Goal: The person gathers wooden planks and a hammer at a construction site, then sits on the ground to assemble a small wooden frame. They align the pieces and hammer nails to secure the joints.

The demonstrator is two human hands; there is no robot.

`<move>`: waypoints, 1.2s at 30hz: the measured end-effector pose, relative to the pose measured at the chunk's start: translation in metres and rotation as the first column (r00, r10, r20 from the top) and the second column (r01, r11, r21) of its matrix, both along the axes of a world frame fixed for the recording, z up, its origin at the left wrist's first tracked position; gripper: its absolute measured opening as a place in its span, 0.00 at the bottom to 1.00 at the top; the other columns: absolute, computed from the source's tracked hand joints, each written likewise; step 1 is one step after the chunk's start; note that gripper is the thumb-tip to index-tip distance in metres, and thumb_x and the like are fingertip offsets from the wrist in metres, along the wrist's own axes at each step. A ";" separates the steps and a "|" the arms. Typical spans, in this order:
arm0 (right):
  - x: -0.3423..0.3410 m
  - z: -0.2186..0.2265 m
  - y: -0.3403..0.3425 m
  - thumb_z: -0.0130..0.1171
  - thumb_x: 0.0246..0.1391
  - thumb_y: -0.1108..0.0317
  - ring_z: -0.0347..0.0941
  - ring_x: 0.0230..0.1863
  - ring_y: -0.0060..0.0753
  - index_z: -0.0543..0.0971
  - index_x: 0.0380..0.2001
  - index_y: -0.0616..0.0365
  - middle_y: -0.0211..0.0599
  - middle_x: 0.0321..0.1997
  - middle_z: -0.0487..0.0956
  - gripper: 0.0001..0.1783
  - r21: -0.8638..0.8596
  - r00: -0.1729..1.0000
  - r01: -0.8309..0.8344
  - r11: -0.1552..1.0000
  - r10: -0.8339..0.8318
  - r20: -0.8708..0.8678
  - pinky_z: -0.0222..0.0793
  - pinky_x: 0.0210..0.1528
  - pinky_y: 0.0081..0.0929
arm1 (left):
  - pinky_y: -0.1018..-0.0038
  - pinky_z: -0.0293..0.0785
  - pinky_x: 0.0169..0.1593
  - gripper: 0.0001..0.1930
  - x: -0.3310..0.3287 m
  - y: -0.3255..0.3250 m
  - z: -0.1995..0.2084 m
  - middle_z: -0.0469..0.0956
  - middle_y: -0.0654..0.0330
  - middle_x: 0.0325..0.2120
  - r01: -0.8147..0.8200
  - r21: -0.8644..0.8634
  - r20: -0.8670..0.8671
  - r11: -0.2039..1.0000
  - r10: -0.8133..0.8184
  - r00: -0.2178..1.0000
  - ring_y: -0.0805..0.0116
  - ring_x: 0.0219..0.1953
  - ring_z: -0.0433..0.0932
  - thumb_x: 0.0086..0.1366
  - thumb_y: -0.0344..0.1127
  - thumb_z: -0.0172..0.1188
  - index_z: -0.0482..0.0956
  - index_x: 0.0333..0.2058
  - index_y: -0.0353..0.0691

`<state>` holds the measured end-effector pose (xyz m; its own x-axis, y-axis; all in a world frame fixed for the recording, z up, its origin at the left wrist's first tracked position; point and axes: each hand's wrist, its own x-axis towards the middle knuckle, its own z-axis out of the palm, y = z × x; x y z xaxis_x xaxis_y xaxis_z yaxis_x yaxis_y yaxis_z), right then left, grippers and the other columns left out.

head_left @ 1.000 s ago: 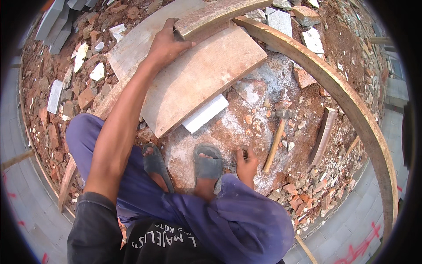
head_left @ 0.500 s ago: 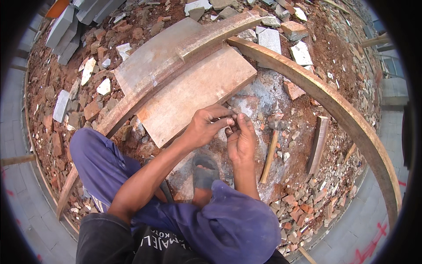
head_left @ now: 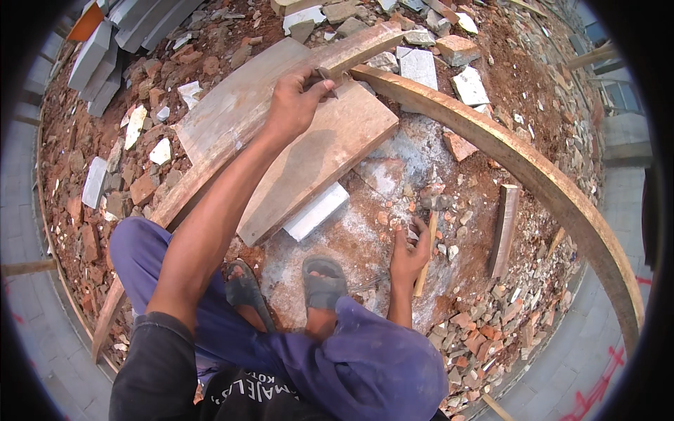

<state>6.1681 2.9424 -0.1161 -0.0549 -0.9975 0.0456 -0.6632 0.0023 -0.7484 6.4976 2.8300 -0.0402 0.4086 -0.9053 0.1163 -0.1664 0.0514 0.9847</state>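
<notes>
My left hand (head_left: 296, 105) is pinched at the wooden beam, holding a thin dark nail (head_left: 335, 92) between thumb and fingers. The beam (head_left: 372, 43) lies across a broad wooden board (head_left: 337, 140), with another grey-brown board (head_left: 242, 91) on its far side. A white block (head_left: 317, 212) shows under the near edge of the broad board. My right hand (head_left: 407, 259) is low over the ground with thumb and fingers apart. Right beside it lies a hammer (head_left: 432, 231), its wooden handle partly behind my fingers and its dark head farther away.
A second long beam (head_left: 505, 137) runs from the boards to the right rim. A short wood piece (head_left: 505, 231) lies right of the hammer. Broken brick (head_left: 458, 52) and rubble cover the ground. Grey blocks (head_left: 95, 59) are stacked at far left. My sandalled feet (head_left: 325, 281) are below the boards.
My hands have parted. The left moved up and away to the beam with the nail; the right moved down and right to the hammer. The broad board's near edge has shifted, revealing the white block.
</notes>
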 end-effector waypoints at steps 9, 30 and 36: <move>-0.073 -0.047 0.035 0.65 0.57 0.69 0.68 0.59 0.64 0.68 0.61 0.70 0.61 0.58 0.72 0.32 0.006 0.924 0.119 0.993 -0.109 -0.368 0.62 0.63 0.54 | 0.67 0.77 0.44 0.12 0.058 -0.079 -0.010 0.85 0.49 0.31 -0.040 -0.045 0.312 0.998 0.052 0.949 0.65 0.35 0.84 0.71 0.34 0.59 0.80 0.39 0.28; -0.061 0.130 0.036 0.58 0.67 0.64 0.63 0.16 0.19 0.74 0.42 0.60 0.26 0.22 0.70 0.10 0.685 0.900 0.146 0.714 -0.384 0.209 0.59 0.16 0.20 | 0.58 0.76 0.43 0.08 0.057 -0.077 -0.002 0.83 0.43 0.35 -0.042 0.123 0.428 0.992 -0.015 0.904 0.43 0.42 0.83 0.73 0.33 0.54 0.77 0.41 0.33; -0.006 0.213 0.043 0.59 0.67 0.64 0.61 0.16 0.18 0.68 0.43 0.59 0.27 0.21 0.68 0.12 0.546 0.804 0.032 0.837 -0.346 0.483 0.59 0.17 0.19 | 0.64 0.76 0.45 0.08 0.076 -0.084 -0.004 0.84 0.47 0.32 0.047 0.113 0.177 0.993 -0.067 0.982 0.51 0.38 0.84 0.73 0.33 0.54 0.78 0.40 0.34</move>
